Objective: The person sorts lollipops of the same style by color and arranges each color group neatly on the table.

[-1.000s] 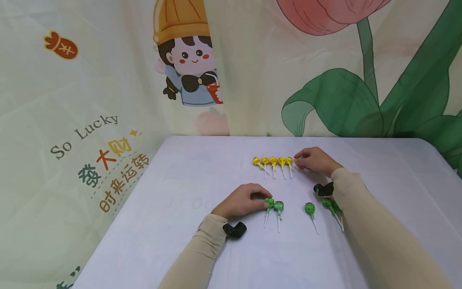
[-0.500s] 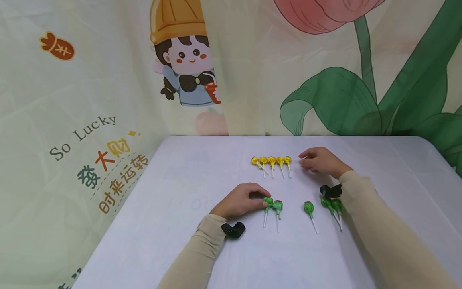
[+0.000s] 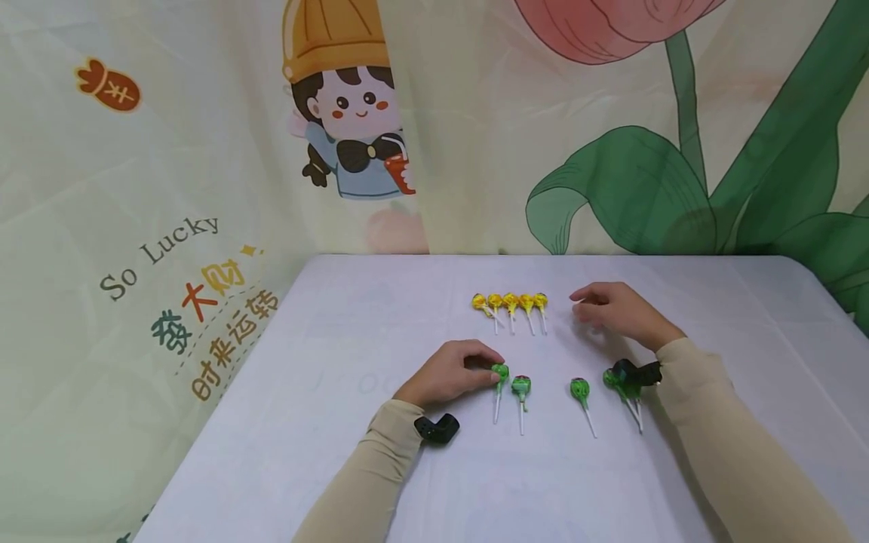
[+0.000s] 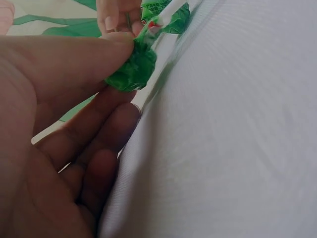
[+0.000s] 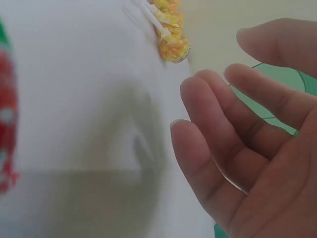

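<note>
My left hand pinches a green-wrapped lollipop by its candy head, between thumb and fingers, its white stick pointing toward me in the head view. Just right of it lies a second green lollipop. My right hand holds nothing; its fingers are loosely bent above the white table, as the right wrist view also shows. To its left is a tidy row of several yellow lollipops, heads away from me and sticks toward me.
One green lollipop lies apart, right of centre. A pair of green lollipops lies under my right wrist, partly covered by the black wrist camera. A printed curtain hangs behind the white table.
My right hand has drawn away to the right from the yellow row. My left hand has shifted the pinched green lollipop slightly left and away from its neighbour.
</note>
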Available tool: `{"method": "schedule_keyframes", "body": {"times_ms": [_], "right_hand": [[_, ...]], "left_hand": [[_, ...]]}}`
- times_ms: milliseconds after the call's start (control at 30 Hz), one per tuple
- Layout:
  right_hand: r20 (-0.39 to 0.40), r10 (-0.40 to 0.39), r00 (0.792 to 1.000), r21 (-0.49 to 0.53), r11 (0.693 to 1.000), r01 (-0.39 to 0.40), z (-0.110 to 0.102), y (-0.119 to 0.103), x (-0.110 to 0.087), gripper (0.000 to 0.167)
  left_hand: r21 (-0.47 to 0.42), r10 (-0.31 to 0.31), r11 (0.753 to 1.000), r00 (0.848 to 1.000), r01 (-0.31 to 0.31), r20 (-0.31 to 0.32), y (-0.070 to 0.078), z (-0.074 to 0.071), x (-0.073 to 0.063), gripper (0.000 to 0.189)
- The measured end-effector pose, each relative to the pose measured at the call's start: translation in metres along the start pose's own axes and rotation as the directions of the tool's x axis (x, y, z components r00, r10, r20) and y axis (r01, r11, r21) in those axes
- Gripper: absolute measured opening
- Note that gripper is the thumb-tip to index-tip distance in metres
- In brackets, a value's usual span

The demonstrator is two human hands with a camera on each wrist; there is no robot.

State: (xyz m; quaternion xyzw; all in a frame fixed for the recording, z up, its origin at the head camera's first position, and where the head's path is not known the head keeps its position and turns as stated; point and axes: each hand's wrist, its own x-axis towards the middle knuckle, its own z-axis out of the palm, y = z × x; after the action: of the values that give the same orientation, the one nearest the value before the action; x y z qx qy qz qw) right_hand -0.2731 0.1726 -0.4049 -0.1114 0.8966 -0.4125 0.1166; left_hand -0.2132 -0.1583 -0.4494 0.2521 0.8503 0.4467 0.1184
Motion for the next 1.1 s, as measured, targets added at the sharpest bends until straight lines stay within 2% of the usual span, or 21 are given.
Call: {"method": "schedule_keyframes", "body": {"times_ms": [133,567,933,1100], "right_hand": [[0.006,-0.014,1.000,0.003,1.000,0.014,-0.002,-0.001,-0.009,0.044],[0.018,-0.021,1.000,0.084,0.996,0.019,-0.005,0.010,-0.030,0.047],[0.021,0.018,1.000,0.059,0.998,-0.020,0.001,0.021,-0.050,0.050],[0.003,-0.004,1.000,0.049,0.999,0.004,-0.001,0.026,-0.061,0.050]], "left_hand": [[-0.027,0.009,1.000,1.000,-0.009,-0.023,-0.001,0.000,0.001,0.020],[-0.018,-0.003,1.000,1.000,0.003,-0.013,0.002,-0.001,0.003,0.020],[-0.001,-0.002,1.000,1.000,0.002,-0.025,0.000,0.000,0.004,0.021],[0.009,0.002,1.000,0.999,-0.001,-0.040,0.000,0.000,0.003,0.022]]}}
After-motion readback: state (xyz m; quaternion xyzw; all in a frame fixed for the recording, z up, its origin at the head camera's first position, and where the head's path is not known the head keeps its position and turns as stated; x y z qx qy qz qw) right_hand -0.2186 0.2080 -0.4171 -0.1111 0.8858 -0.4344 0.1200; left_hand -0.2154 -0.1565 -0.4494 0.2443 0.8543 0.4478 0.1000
